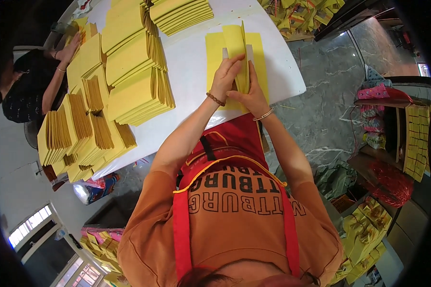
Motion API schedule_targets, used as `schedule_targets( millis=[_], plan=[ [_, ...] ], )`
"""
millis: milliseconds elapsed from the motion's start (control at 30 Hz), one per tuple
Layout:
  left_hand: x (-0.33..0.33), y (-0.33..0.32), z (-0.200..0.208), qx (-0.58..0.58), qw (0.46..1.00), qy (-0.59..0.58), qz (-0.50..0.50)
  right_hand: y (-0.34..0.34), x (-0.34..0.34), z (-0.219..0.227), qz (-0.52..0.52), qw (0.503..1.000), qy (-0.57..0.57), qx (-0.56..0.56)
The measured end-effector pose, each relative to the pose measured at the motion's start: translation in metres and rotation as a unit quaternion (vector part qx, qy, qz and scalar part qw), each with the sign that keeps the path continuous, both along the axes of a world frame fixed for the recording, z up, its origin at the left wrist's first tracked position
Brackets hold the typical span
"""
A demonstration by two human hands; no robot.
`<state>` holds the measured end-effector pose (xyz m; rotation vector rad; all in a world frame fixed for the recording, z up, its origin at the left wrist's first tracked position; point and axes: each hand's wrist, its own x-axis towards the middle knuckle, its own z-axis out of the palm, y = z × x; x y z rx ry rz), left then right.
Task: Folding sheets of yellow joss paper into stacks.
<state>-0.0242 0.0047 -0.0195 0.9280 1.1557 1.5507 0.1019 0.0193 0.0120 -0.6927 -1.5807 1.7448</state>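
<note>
Near the table's front edge, a yellow paper sheet point(234, 40) stands curved up in a fold between my two hands. My left hand point(226, 78) presses its fingers against the fold's left side. My right hand point(254, 99) grips the fold from the right, its thumb reaching across toward my left hand. Flat yellow paper point(257, 43) lies beneath them on the white table point(189, 62). Pale strips point(249, 51) show on either side of the fold by my fingers; what they are I cannot tell.
Stacks of folded yellow paper point(134, 98) cover the table's left side, with another stack point(182, 14) at the back. A co-worker's hand point(71, 47) rests by the far-left stacks. Loose yellow pieces point(301, 16) are heaped beyond the table, and yellow bundles point(368, 229) lie at lower right.
</note>
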Motion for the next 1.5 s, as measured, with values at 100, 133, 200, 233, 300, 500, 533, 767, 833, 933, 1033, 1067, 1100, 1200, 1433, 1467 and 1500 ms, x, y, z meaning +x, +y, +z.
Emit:
schedule_targets(
  millis=[100,133,200,233,300,500,533,767,833,933,1033,1067,1100,1200,1433,1467,1500],
  plan=[
    [0.008,-0.001,0.01,-0.02,0.996,0.084,0.025,0.002,0.001,-0.003,-0.024,0.999,-0.032,0.025],
    [0.008,-0.001,0.012,-0.01,0.993,0.11,0.031,0.002,0.001,-0.001,-0.023,0.999,-0.032,0.025],
    [0.008,-0.001,0.012,0.0,0.99,0.135,0.039,0.001,0.001,0.005,-0.003,1.0,0.002,-0.023],
    [0.007,-0.001,0.011,0.012,0.991,0.127,0.041,0.001,0.001,0.003,-0.002,1.0,0.002,-0.023],
    [0.007,-0.001,0.009,0.024,0.992,0.118,0.044,0.001,0.001,-0.001,-0.01,1.0,0.001,-0.017],
    [0.004,-0.002,0.001,0.0,0.996,0.092,0.021,-0.002,0.001,0.003,-0.005,0.997,0.039,-0.06],
    [0.001,-0.001,-0.003,0.0,0.998,0.066,0.021,-0.002,-0.001,0.006,-0.003,0.997,0.04,-0.06],
    [0.025,0.0,0.027,0.073,0.988,-0.093,0.096,-0.001,0.002,0.001,0.0,0.997,0.036,-0.072],
    [0.008,-0.003,0.015,0.042,0.997,-0.021,0.053,-0.001,0.0,-0.003,-0.001,0.997,0.025,-0.069],
    [0.003,-0.001,0.004,0.005,1.0,0.027,0.014,0.001,-0.001,-0.013,-0.006,0.999,0.01,-0.036],
    [0.004,0.0,0.001,0.003,0.998,0.055,0.023,0.003,0.001,-0.02,0.005,1.0,0.005,0.002],
    [0.004,0.0,0.0,0.007,0.994,0.106,0.027,0.003,0.001,-0.021,0.002,1.0,-0.009,0.015],
    [0.004,0.0,0.0,0.006,0.994,0.105,0.027,0.003,0.0,-0.018,-0.001,0.999,-0.022,0.027],
    [0.004,0.001,0.003,0.021,0.989,0.138,0.037,0.002,0.001,-0.006,0.009,1.0,0.0,-0.007],
    [0.004,-0.001,0.01,0.017,0.993,0.115,0.015,0.001,0.001,-0.002,0.004,1.0,0.015,-0.017],
    [0.004,-0.001,0.009,0.029,0.995,0.099,0.013,0.001,0.001,0.001,-0.003,1.0,0.014,-0.024],
    [0.003,-0.001,0.008,0.03,0.995,0.099,0.013,0.0,0.0,0.002,-0.009,0.999,0.013,-0.031]
  ],
)
